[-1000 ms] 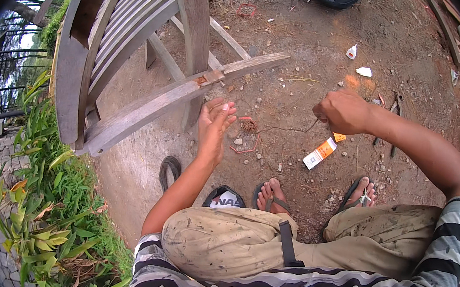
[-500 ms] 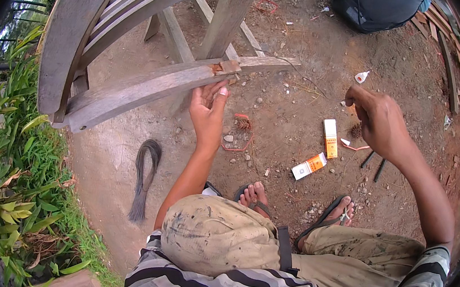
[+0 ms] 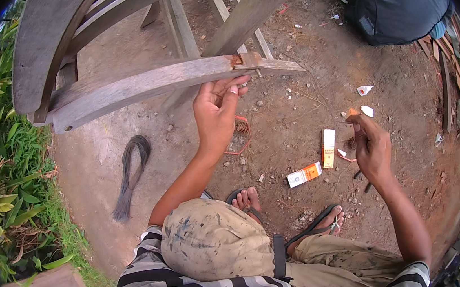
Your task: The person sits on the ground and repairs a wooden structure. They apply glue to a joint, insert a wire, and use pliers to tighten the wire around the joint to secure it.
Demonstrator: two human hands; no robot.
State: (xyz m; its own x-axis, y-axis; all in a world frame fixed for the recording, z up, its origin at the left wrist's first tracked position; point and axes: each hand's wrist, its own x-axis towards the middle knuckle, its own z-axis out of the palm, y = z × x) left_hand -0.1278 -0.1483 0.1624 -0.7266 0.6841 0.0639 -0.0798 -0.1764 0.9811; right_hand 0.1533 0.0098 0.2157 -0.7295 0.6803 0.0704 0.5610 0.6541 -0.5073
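Our left hand (image 3: 215,108), palm up, loosely curled with nothing gripped, sits at the wooden rail's (image 3: 157,83) underside; a second ago it hung lower, apart. Our right hand (image 3: 373,145) bends over, fingertips narrowed; we cannot tell what they hold. Print marks the orange-and-white boxes (image 3: 304,174) between.

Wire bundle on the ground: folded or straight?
Folded: the wire bundle doubles back in a loop, its strands gathered together at the near end.
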